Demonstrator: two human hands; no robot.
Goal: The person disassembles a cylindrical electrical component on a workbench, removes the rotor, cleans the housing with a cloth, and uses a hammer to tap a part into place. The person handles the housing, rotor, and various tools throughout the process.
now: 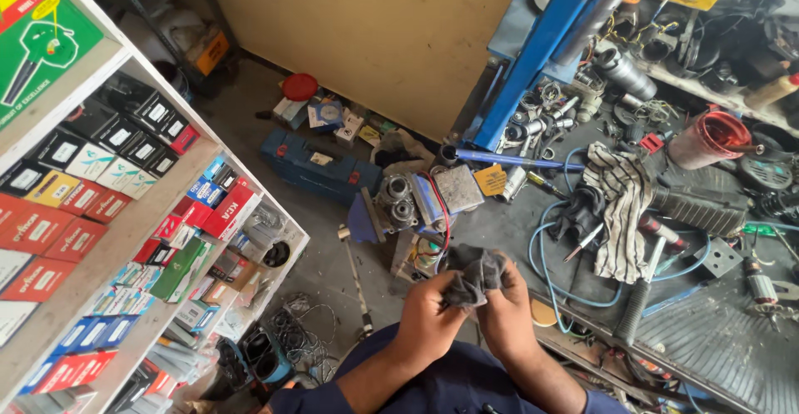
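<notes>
From the head view, looking straight down, I saw both hands meet low in the middle of the picture, pressed close together over a dark grey rag [473,274]. My left hand [427,318] was closed on the rag's lower left part, fingers curled round the cloth. My right hand [505,310] was closed on its right side, thumb on top. The rag bunched up between the two and stuck out above the knuckles, so most of it lay just beyond the fingertips, away from my body. I could not tell whether anything was wrapped inside it.

Right above the rag, on the edge of the cluttered workbench [716,331], sat a motor unit [414,200] with round metal housings and a red wire looping down its side. A yellow tag [491,179] lay just beside it. Further right, a striped cloth [622,214] hung across the bench, with a blue hose [545,256] curling under it. A red tub [712,138] stood near the far right, well apart from my hands.

On the floor beyond the motor lay a blue tool case [320,167] and, further off, a red lid [300,86]. To my left ran a shelf [125,239] packed with small red, black and blue boxes [50,231].
</notes>
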